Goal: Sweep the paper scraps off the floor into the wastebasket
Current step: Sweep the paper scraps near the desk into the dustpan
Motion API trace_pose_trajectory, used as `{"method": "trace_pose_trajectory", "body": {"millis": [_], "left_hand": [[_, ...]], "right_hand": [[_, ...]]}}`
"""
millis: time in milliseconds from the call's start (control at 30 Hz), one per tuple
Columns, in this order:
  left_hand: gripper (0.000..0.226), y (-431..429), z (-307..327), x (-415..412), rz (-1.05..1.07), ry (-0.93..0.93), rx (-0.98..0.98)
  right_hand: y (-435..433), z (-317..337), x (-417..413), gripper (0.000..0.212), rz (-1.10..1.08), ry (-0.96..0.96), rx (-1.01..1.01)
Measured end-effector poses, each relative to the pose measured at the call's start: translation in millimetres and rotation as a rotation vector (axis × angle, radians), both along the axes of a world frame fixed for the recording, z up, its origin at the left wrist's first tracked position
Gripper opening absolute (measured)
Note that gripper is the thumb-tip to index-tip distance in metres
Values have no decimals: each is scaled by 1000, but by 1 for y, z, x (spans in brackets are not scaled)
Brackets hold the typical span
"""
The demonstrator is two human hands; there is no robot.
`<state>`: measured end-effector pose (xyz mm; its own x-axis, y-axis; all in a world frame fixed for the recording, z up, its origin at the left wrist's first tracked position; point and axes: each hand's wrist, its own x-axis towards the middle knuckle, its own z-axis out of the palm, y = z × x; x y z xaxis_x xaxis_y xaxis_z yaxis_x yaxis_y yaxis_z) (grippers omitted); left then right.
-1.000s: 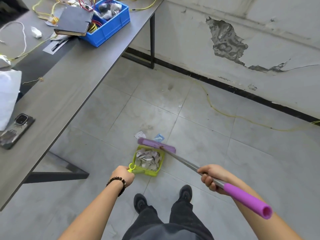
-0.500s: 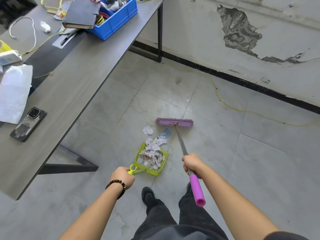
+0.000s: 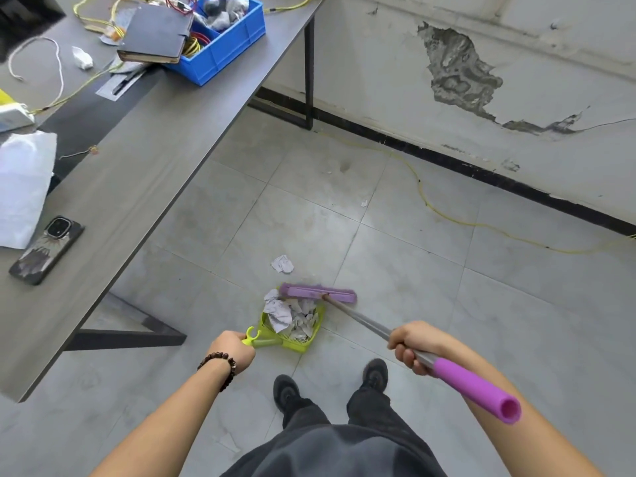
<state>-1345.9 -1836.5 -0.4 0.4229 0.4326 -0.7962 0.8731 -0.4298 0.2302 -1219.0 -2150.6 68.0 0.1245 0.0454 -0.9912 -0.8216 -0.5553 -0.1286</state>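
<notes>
bag [image 3: 24, 187]: white, far L on table [image 3: 165, 139], just beside phone.
phone [image 3: 46, 249]: face down, patterned case, L part of table.
notebook [image 3: 156, 34]: dark, closed, far end of table, leaning on bin's L rim.
bin [image 3: 227, 46]: blue, holds wires + misc bits; yellow wires spread round it.
L hand [image 3: 234, 351]: fingers curled round dustpan handle; bead bracelet [image 3: 220, 360] on wrist.
dustpan [image 3: 298, 346]: lime green, flat on floor tile, just ahead of shoes, mouth facing away from person.
scraps [image 3: 292, 315]: crumpled white paper piled in dustpan, a few hanging over its far-L lip.
loose scrap [image 3: 283, 264]: crumpled, on floor beyond head, apart from dustpan.
head [image 3: 318, 292]: purple, lies across dustpan mouth, touching far side of scraps.
shoes [image 3: 285, 390]: dark, pair, on floor btw the two arms.
speck [image 3: 363, 203]: tiny white bit at tile joint, well beyond head; can't tell if paper.
broom [image 3: 361, 320]: metal shaft runs diag from head back-R into R hand.
R hand [image 3: 413, 346]: wrapped tight round shaft, just below grip.
grip [image 3: 475, 389]: purple, open end toward cam, over R forearm.
hands: well apart, each clamped on own tool.
cable [image 3: 447, 215]: yellow, loose on floor near wall, R side.
wall [image 3: 457, 70]: plaster flaked off, grey patch; black skirting at base.
</notes>
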Motion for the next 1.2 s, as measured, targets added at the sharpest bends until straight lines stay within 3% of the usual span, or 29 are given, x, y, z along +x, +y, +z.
{"method": "trace_pose_trajectory", "body": {"millis": [267, 500, 800, 900, 1067, 1133, 1200], "left_hand": [[27, 12, -4, -27, 157, -21, -14], [28, 9, -3, -40, 129, -19, 17], [30, 8, 2, -29, 162, 13, 17], [25, 9, 1, -28, 149, 6, 22], [28, 11, -2, -27, 148, -9, 36], [29, 10, -3, -26, 146, -14, 36], [29, 9, -3, -27, 146, -13, 38]], "right_hand": [[62, -9, 24, 19, 80, -220, 49], [125, -54, 38, 15, 184, -319, 30], [88, -50, -22, 22, 565, -174, -55], [59, -29, -3, 8, 450, -118, -33], [27, 19, 25, 5, 227, 17, -17], [21, 26, 25, 25, 185, -12, -1], [22, 25, 25, 27, 142, -46, 26]]}}
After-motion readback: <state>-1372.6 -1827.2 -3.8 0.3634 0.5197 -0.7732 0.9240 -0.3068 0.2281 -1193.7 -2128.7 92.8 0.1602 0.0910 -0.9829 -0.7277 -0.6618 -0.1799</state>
